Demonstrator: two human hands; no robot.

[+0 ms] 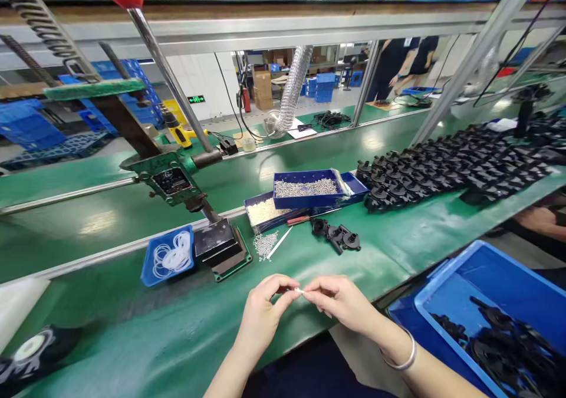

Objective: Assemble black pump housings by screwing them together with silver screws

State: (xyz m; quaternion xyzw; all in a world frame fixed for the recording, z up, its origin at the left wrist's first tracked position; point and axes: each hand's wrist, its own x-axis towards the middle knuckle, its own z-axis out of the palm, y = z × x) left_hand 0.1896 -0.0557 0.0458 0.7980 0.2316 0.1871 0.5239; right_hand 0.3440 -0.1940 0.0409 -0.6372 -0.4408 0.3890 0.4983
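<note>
Over the near edge of the green bench, my left hand (268,305) and my right hand (338,301) meet fingertip to fingertip. Both pinch one small white part (299,291), too small to name more exactly. Beyond them lie a white stick (279,243), a scatter of tiny pale rings (265,244) and a few joined black plastic housings (336,234). A screwdriver with a red handle (298,220) rests against a blue tray of small metal pins (306,188). Beside that tray, a second one holds small cream pieces (266,210).
At left stands a lever press (172,180) with a blue tray of white rings (168,256) beside it. Rows of black housings (424,165) fill the bench's right. A blue bin (481,250) with black parts sits at lower right, near another person's hand (542,221).
</note>
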